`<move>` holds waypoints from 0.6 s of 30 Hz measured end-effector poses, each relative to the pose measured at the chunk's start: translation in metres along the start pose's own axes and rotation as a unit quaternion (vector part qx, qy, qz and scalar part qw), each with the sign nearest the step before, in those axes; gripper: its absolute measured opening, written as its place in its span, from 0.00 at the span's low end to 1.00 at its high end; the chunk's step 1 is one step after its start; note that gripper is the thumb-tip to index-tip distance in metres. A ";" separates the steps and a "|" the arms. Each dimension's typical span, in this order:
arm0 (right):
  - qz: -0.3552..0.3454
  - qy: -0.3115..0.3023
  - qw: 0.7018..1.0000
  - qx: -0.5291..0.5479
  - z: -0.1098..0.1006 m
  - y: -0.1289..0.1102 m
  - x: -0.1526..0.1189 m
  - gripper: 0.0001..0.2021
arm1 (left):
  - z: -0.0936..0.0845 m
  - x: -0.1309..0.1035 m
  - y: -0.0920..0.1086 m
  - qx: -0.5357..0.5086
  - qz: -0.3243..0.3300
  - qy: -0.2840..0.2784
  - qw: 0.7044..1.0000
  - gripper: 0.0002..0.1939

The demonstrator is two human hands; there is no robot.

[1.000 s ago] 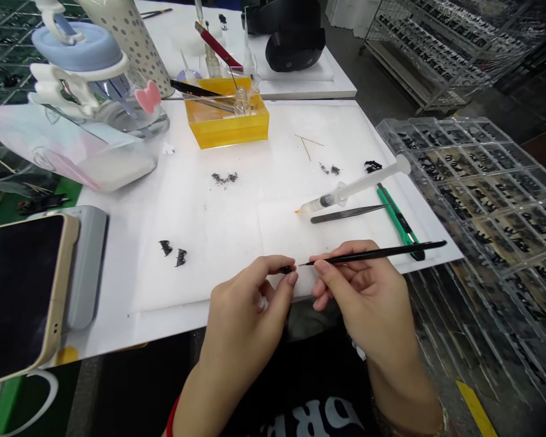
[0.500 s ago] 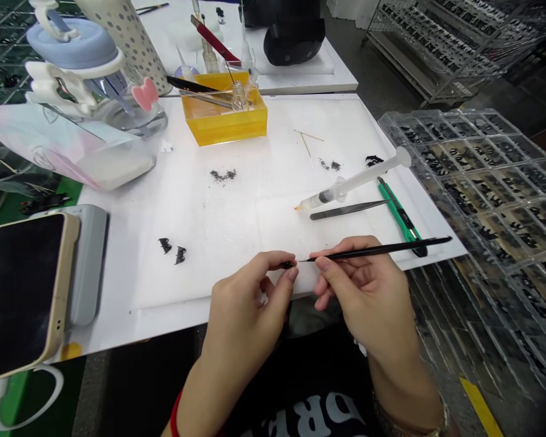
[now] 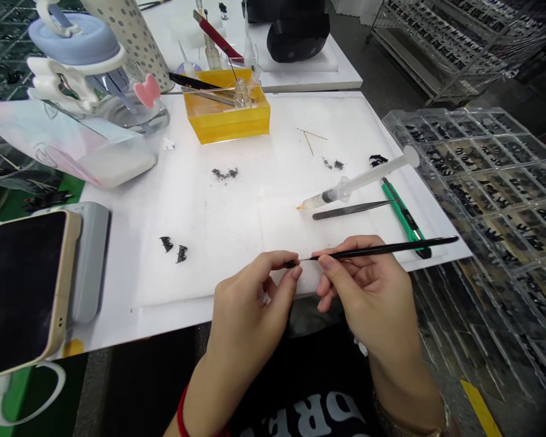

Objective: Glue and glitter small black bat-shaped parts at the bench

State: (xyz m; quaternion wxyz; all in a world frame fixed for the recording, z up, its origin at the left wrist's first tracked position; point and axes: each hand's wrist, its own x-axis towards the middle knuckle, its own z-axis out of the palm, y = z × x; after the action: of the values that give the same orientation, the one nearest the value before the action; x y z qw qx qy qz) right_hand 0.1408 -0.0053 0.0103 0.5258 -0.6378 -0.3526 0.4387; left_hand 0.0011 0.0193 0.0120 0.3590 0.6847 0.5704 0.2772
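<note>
Between thumb and forefinger, my left hand (image 3: 255,297) pinches a small black part (image 3: 291,264), mostly covered by the fingertips. My right hand (image 3: 368,285) grips a thin black fine-tipped brush (image 3: 382,249) like a pen. Its tip points left and is at or very near the small part; contact cannot be made out. Beyond the right hand lie grey tweezers (image 3: 352,210), a syringe (image 3: 346,189) with an orange tip, and a green utility knife (image 3: 404,218). Two small black bat-shaped pieces (image 3: 182,254) rest on the white board to the left of my hands.
A yellow box (image 3: 230,124) holding tools and a small bottle stands at the back. Tiny black bits (image 3: 225,174) lie in small heaps. At left are a phone (image 3: 25,291), a pouch (image 3: 73,145) and a lidded cup (image 3: 77,45). Compartment trays (image 3: 482,182) stand at right.
Both hands keep the same grips and almost the same pose. The whole view has shifted slightly; the brush tip remains by the small black part.
</note>
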 end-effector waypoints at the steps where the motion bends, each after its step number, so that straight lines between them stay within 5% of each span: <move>1: 0.000 0.002 1.000 0.000 0.000 0.000 0.000 0.09 | 0.000 0.000 0.000 -0.001 0.000 0.001 1.000 0.06; 18: 0.002 -0.014 1.000 -0.008 0.000 -0.002 0.002 0.07 | 0.002 -0.002 -0.002 -0.025 -0.014 0.016 0.999 0.06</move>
State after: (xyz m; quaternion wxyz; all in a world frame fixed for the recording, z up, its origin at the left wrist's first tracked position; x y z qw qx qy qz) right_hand 0.1415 -0.0028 0.0120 0.5149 -0.6364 -0.3619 0.4460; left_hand 0.0011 0.0174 0.0098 0.3705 0.6631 0.5786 0.2970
